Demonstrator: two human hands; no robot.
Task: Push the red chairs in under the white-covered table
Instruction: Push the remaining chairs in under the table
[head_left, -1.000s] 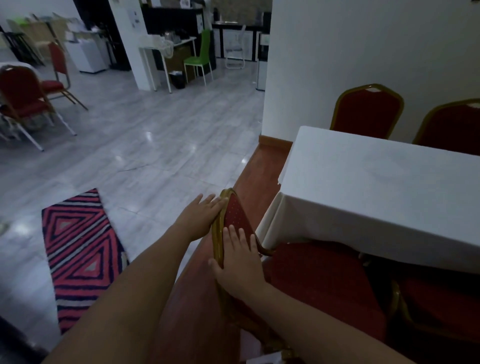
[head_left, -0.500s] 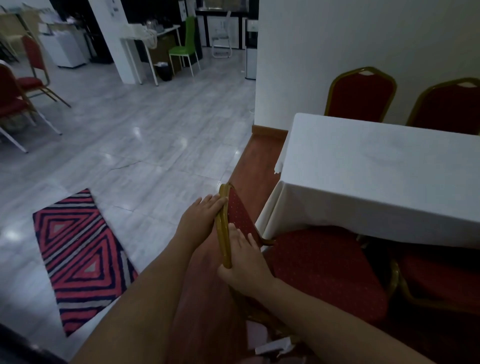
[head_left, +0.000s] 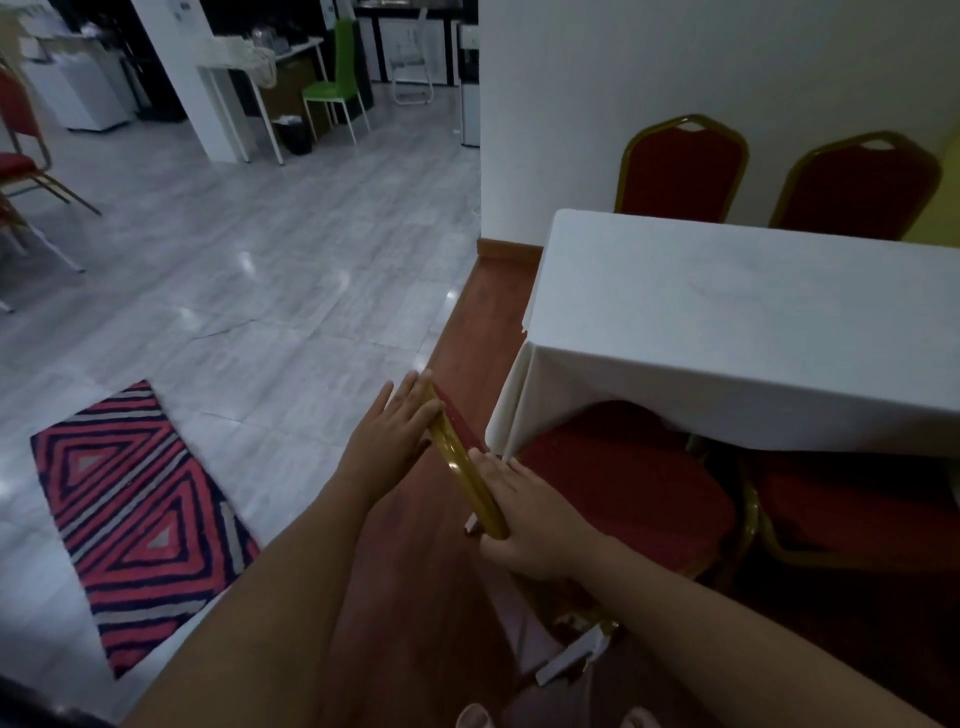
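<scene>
The white-covered table (head_left: 753, 332) fills the right of the view, its cloth hanging down over the near edge. Compared with the frame half a second earlier, the table is seen lower and nearer, and the near red chair (head_left: 618, 478) is seen with its seat further beneath the hanging cloth, though the front part of the seat is hidden and the depth cannot be told. Two more red chairs (head_left: 680, 171) are stood behind the table against the white wall (head_left: 701, 67), as before. A second red seat (head_left: 852, 509) is seen just beside the near chair on the right, partly under the cloth.

The grey tiled floor (head_left: 249, 270) is spread across the left, with a red strip of flooring (head_left: 467, 332) running beside the table. A striped rug (head_left: 135, 514) is laid on the tiles, well apart from the chair. A green chair (head_left: 335, 78) is stood at a white desk (head_left: 260, 62) far off.

The gold frame of the chair back (head_left: 462, 462) is held between both hands. The left hand (head_left: 389, 441) is laid flat against its outer side, fingers extended. The right hand (head_left: 530, 525) is wrapped around the frame lower down, thumb beneath, fingers over the padded side; earlier it was placed higher on the back.
</scene>
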